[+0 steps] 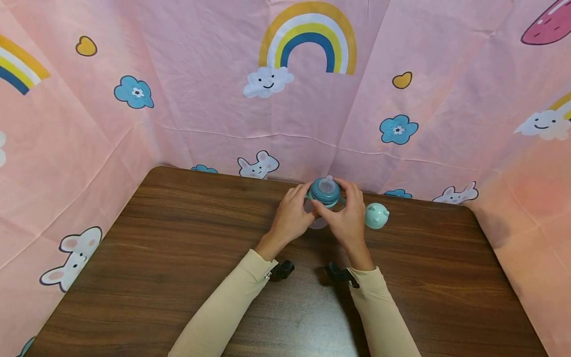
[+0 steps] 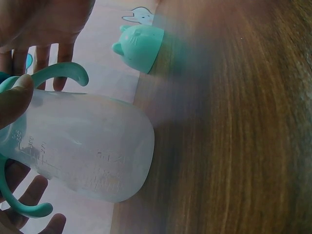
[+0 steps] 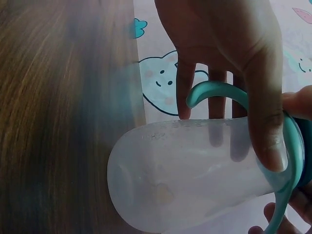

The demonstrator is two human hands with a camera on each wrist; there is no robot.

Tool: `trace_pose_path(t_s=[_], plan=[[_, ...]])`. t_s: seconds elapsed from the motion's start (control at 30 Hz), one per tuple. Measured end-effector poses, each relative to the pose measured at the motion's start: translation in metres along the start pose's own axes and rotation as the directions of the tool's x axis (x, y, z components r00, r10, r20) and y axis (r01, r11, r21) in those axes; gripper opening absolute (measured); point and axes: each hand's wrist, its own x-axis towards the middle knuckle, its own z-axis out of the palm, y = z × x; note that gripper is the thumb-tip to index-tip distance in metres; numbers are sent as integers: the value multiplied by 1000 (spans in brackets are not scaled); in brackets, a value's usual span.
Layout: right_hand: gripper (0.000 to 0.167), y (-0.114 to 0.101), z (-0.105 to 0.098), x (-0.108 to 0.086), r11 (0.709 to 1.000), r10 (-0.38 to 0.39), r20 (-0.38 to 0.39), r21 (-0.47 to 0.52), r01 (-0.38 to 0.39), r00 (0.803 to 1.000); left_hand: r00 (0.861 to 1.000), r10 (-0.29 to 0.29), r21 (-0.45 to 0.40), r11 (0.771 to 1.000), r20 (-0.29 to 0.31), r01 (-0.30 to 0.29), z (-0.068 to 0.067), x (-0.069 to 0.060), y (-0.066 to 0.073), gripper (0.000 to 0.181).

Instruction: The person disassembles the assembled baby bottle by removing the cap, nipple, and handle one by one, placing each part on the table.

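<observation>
No text, number or brand legible. Left wrist view: raised markings [image 2: 105,168] on the translucent wall of the baby bottle [image 2: 90,124], too faint to read. Right wrist view: fine marks [image 3: 158,135] on same wall, likewise illegible.

Baby bottle body [image 2: 92,146] is seen as translucent milky white; handles [image 2: 68,69] are coloured mint green, collar [image 1: 317,193] dark teal, nipple [image 1: 327,185] clear. Cap [image 1: 376,215] is coloured pale mint. Tabletop [image 1: 178,238] is streaked with dark brown wood grain. Pink backdrop cloth [image 1: 200,59] is printed with orange-white-yellow-blue rainbows [image 1: 308,22], white smiling clouds [image 1: 267,82], dark-outlined blue flowers [image 1: 399,130], yellow-orange hearts [image 1: 86,46] and white pink-eared animals [image 1: 258,165]. Sleeves [image 1: 223,307] are coloured plain beige, wrist cameras [image 1: 283,270] black.
</observation>
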Motion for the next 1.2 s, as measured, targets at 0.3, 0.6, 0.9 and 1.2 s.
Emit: trace_pose_path(t_s=[0.3, 0.6, 0.9, 1.2], plan=[[71, 0, -1, 0, 1000, -12, 6, 12, 12, 1000, 1000, 12, -6, 1000, -5, -12, 0, -1, 1, 65], [78, 1, -3, 0, 998, -17, 30, 55, 15, 999, 1000, 26, -18, 999, -13, -26, 0, -1, 1, 66], [84, -3, -3, -1, 998, 22, 36, 54, -24, 999, 1000, 5, -14, 1000, 0, -5, 0, -1, 1, 66], [79, -4, 0, -1, 999, 46, -12, -5, -46, 999, 1000, -4, -3, 1000, 2, 4, -1, -1, 1, 67]])
